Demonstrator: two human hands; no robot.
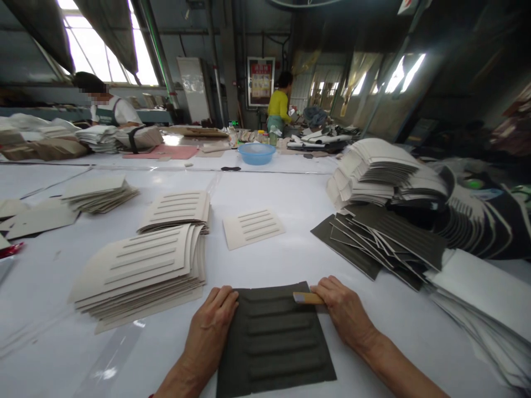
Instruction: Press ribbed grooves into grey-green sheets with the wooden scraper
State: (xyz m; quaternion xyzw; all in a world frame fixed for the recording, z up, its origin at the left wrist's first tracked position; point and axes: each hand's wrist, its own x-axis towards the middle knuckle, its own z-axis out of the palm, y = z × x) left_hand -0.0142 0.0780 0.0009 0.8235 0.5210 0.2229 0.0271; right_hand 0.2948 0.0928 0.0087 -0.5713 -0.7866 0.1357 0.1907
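A dark grey-green sheet (pixel 274 345) with several raised parallel ridges lies flat on the white table in front of me. My left hand (pixel 213 315) is closed at its upper left edge, fingers curled and pressed together there. Over the upper right corner, my right hand (pixel 340 307) grips a flat yellowish-brown tool (pixel 309 298) with a pale grey end. The tool's tip rests on or just above the sheet by the top ridge; I cannot tell which. Beyond the sheet lies a single cream ridged piece (pixel 254 226).
Stacks of cream ridged pieces (pixel 145 260) stand at left. On the right are dark sheets (pixel 373 237), a tall pile of pale pieces (pixel 373 166) and white sheets (pixel 485 287). A blue basin (pixel 256 153) sits farther back. Two other people are across the room.
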